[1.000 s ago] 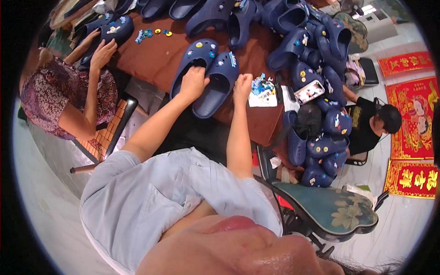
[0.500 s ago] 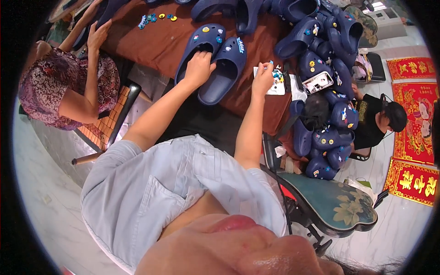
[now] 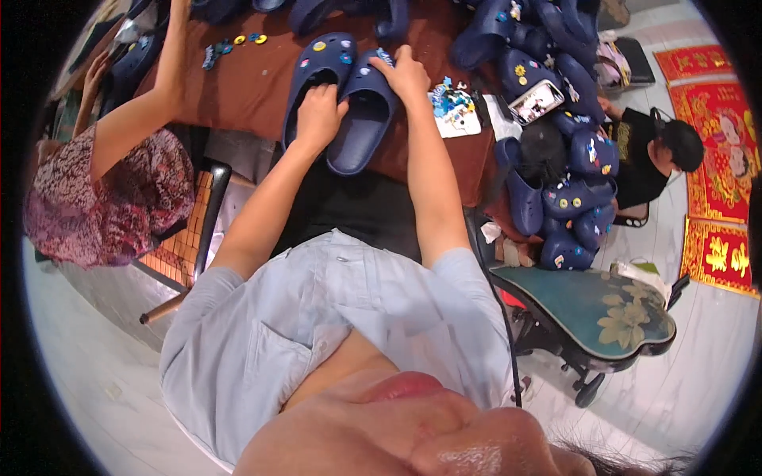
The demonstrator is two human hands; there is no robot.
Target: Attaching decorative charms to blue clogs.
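Observation:
Two navy foam clogs lie side by side, toes away from me, on the brown table (image 3: 254, 91). My left hand (image 3: 317, 119) grips the heel rim of the left clog (image 3: 311, 67), its fingers curled over the edge next to the right clog (image 3: 357, 131). My right hand (image 3: 406, 75) lies on the upper of the right clog, fingertips pressed near its toe holes. Small coloured charms sit in the left clog's upper. A white card of charms (image 3: 454, 111) lies just right of my right hand.
A phone (image 3: 538, 101) and a heap of navy clogs (image 3: 571, 178) fill the table's right end. One seated person in a floral top (image 3: 103, 198) reaches onto the table at left. Another person in black (image 3: 659, 155) sits at right. A teal chair (image 3: 603, 305) stands nearby.
My right hand has left the charm card and come back to the right clog's upper. My left hand stays at the clogs' heels. The view has tilted closer.

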